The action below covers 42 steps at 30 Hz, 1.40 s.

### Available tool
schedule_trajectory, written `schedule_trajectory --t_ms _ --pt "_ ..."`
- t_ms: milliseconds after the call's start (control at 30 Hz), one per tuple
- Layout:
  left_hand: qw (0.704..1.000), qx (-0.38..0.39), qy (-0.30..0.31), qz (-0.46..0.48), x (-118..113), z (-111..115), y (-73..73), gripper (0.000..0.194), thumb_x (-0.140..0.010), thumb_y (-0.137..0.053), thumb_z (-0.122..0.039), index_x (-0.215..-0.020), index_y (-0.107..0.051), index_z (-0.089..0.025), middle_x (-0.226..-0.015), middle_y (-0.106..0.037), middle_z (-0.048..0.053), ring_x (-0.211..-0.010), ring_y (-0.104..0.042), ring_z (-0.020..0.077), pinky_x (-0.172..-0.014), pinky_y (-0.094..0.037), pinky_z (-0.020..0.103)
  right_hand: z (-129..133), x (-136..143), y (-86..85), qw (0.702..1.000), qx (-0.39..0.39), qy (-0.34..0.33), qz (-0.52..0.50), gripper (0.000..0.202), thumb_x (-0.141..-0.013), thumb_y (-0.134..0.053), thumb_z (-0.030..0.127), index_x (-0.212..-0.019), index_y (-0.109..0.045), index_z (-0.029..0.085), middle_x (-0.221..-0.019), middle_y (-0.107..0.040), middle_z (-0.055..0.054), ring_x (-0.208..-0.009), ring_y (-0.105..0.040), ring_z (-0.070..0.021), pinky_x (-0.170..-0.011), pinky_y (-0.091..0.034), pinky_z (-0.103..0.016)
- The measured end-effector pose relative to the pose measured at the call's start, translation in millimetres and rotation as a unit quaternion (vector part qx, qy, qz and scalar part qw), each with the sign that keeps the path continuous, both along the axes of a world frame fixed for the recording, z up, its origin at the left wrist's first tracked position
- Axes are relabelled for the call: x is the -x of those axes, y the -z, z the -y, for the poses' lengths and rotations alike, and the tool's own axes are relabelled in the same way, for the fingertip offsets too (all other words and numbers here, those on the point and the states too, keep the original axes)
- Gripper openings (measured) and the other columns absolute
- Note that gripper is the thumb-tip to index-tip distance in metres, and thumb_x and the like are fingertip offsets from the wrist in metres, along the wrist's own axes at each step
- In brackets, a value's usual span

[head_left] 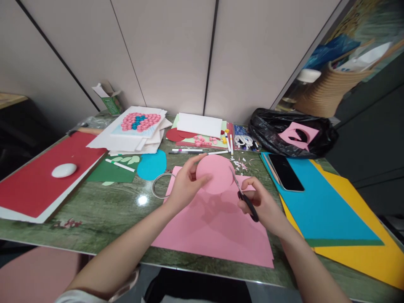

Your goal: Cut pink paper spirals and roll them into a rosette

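Observation:
A round pink paper disc [214,172] is pinched between the thumb and fingers of my left hand [191,179], raised above the table. My right hand [257,200] grips black-handled scissors [249,204], whose blades point up and lie at the disc's right edge. Beneath both hands lies a stack of pink paper sheets [214,235]. A silver ring [158,186] rests beside my left wrist, partly hidden by it. Small paper scraps [241,164] are scattered just beyond the scissors.
Red paper [38,181] with a white oval object [64,170] lies left. A blue paper circle [152,165] and white sheets bearing a pink-and-blue craft [140,122] sit behind. Right are blue paper [331,210], a phone [285,171] and a black bag [268,132] holding a pink offcut.

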<state>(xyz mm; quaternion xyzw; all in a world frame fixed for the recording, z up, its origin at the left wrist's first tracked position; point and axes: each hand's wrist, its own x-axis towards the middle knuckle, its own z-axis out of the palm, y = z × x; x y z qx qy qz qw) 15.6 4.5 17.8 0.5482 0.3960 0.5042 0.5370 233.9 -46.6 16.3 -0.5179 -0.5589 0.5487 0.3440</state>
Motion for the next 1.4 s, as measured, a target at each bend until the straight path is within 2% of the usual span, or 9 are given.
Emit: schedule_trajectory --t_ms 100,267,400,567,700,1000,1167,1400 --pt "1.0 -0.001 0.005 -0.009 0.7 0.1 -1.2 0.053 -0.075 -0.069 -0.032 -0.126 -0.052 -0.026 -0.093 -0.069 0.005 -0.084 -0.065 0.0211 -0.071 -0.054 0.034 -0.1 -1.2 -1.7 1.0 -0.005 -0.009 0.012 0.033 -0.08 -0.063 0.033 -0.092 -0.033 0.027 -0.056 -0.041 0.01 -0.05 -0.032 -0.0091 -0.048 -0.024 -0.021" --pt "0.999 0.002 0.047 -0.026 2.4 1.0 0.4 0.052 -0.077 -0.067 -0.032 -0.127 -0.052 -0.027 -0.093 -0.067 0.005 -0.082 -0.063 0.019 -0.069 -0.052 0.03 -0.4 -2.5 -3.8 0.999 -0.021 -0.032 0.038 0.033 -0.082 -0.063 0.035 -0.098 -0.035 0.027 -0.059 -0.039 0.01 -0.052 -0.031 -0.0091 -0.049 -0.023 -0.021" --pt "0.997 -0.004 0.046 -0.059 3.7 1.0 2.6 0.053 -0.078 -0.067 -0.035 -0.128 -0.053 -0.028 -0.097 -0.067 0.006 -0.083 -0.062 0.0192 -0.068 -0.051 0.03 0.2 -1.5 -1.9 0.996 -0.038 -0.036 0.065 0.033 -0.083 -0.061 0.037 -0.102 -0.035 0.028 -0.061 -0.041 0.009 -0.054 -0.033 -0.01 -0.051 -0.026 -0.022" --pt "0.997 -0.017 0.049 -0.056 4.6 -0.8 3.5 0.053 -0.078 -0.066 -0.035 -0.128 -0.053 -0.027 -0.111 -0.065 0.008 -0.096 -0.061 0.0233 -0.078 -0.05 0.034 0.7 -0.8 1.3 0.993 -0.051 -0.029 0.1 0.031 -0.085 -0.06 0.038 -0.101 -0.035 0.028 -0.06 -0.041 0.009 -0.053 -0.033 -0.0101 -0.054 -0.027 -0.023" --pt "0.998 -0.026 0.048 -0.039 4.9 -1.3 5.3 0.052 -0.078 -0.066 -0.033 -0.128 -0.053 -0.026 -0.122 -0.061 0.008 -0.105 -0.059 0.0246 -0.084 -0.049 0.034 0.4 -0.7 1.9 0.994 -0.054 -0.023 0.092 0.03 -0.084 -0.06 0.037 -0.099 -0.035 0.028 -0.06 -0.043 0.009 -0.053 -0.033 -0.0099 -0.054 -0.026 -0.023" --pt "0.998 -0.038 0.038 -0.032 5.5 -0.6 3.1 0.052 -0.079 -0.067 -0.032 -0.128 -0.053 -0.024 -0.128 -0.059 0.009 -0.107 -0.059 0.0241 -0.086 -0.049 0.033 1.0 0.2 3.6 0.997 -0.05 -0.021 0.056 0.03 -0.085 -0.061 0.034 -0.102 -0.037 0.029 -0.059 -0.041 0.009 -0.054 -0.033 -0.0097 -0.054 -0.025 -0.023" --pt "0.998 -0.045 0.03 -0.029 5.8 -0.8 3.1 0.05 -0.079 -0.066 -0.032 -0.127 -0.053 -0.025 -0.122 -0.061 0.008 -0.105 -0.06 0.0232 -0.085 -0.05 0.033 0.6 0.8 3.9 0.998 -0.04 -0.016 0.041 0.03 -0.083 -0.062 0.032 -0.101 -0.038 0.029 -0.058 -0.04 0.01 -0.053 -0.032 -0.0093 -0.052 -0.024 -0.023" --pt "0.997 -0.065 0.009 -0.029 5.7 -1.6 3.0 0.047 -0.079 -0.066 -0.03 -0.124 -0.055 -0.024 -0.13 -0.055 0.008 -0.111 -0.057 0.0232 -0.088 -0.05 0.032 -0.1 2.4 3.9 0.999 -0.034 -0.015 0.033 0.029 -0.083 -0.062 0.029 -0.1 -0.038 0.029 -0.058 -0.041 0.01 -0.053 -0.032 -0.0093 -0.052 -0.025 -0.022"
